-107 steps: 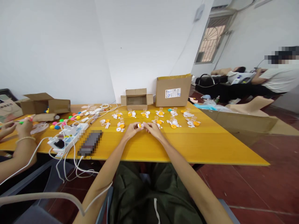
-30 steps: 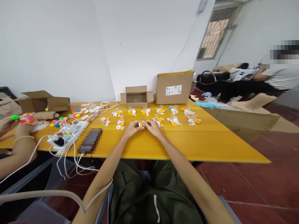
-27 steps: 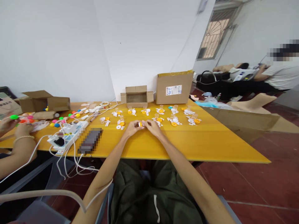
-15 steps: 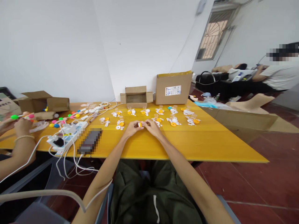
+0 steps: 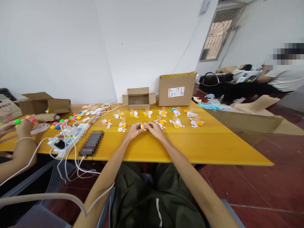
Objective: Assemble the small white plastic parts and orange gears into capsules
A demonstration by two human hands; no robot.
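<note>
Now, mid-frame, the left hand (image 5: 135,130) and right hand (image 5: 154,129) pinch a small orange-and-white plastic piece (image 5: 142,126) in their fingers over the counter (image 5: 201,145)! Likely light, stiff and a touch slick, best held by its sides.

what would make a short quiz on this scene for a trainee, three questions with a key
1. Which colours show on the small part between the left hand and the right hand?
a) green and black
b) orange and white
c) blue and red

2. True or false: the power strip lies to the left of both hands.

3. Fill in: the tall carton on the table bears a white ____ on its front.

Key: 1 b; 2 true; 3 label.
</note>
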